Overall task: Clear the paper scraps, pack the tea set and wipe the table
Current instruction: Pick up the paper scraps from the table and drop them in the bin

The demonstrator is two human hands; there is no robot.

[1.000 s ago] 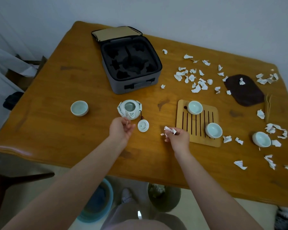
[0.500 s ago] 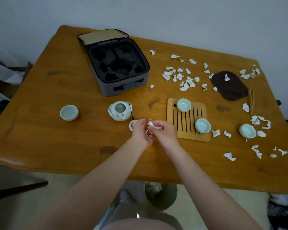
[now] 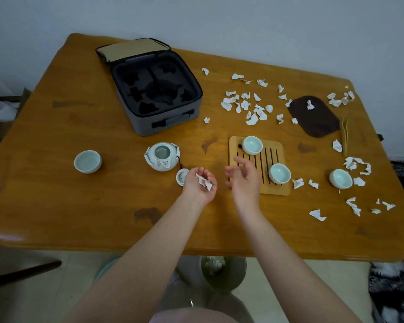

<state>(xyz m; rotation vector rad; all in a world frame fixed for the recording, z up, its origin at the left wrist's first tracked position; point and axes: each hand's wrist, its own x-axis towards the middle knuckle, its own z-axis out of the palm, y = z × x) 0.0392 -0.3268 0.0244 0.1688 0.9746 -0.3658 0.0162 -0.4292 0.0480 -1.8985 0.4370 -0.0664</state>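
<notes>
Four cups (image 3: 87,161), one teapot (image 3: 162,157); left hand (image 3: 196,190) holds scraps (image 3: 205,183).

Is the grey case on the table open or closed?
Open. The grey case has its lid folded back behind it, and the black foam compartments inside are exposed and empty.

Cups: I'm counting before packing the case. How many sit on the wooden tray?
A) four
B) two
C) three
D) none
B: two cups sit on the tray; the other two stand on the bare table.
</notes>
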